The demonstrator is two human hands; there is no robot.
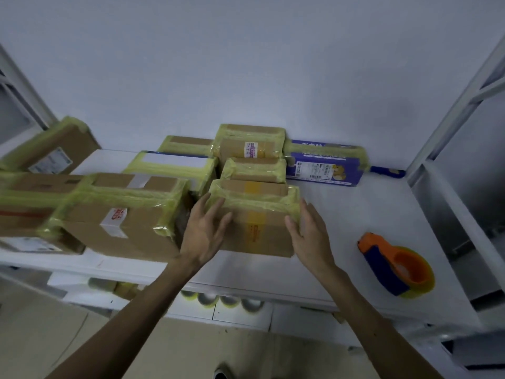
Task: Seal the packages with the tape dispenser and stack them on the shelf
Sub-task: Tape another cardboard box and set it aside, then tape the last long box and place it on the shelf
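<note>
Forearms reach up from the bottom of the view to a small taped package [254, 228] sitting on the white shelf [355, 212], near its front edge. Left hand [203, 231] lies flat on the front-left face, fingers spread and fairly straight; right hand [306, 231] presses the right side, thumb on the front. Neither looks curled round it (right fingertips partly hidden by the box edge, so it's hard to be sure).

Handling: stiff cardboard, probably light for its size. The yellowish tape wrap over the top looks glossy and likely slick, so palms on the two opposite bare cardboard sides is the better hold.

Around:
- large taped box [123, 214] just left of it, nearly touching, which leaves the left hand little room
- two smaller taped boxes [254, 170] stacked right behind it, blocking a push straight back
- blue package [325, 165] against the wall
- tape dispenser [396, 265] lying well to the right, untouched
- tape rolls [218, 299] on the level below
</note>
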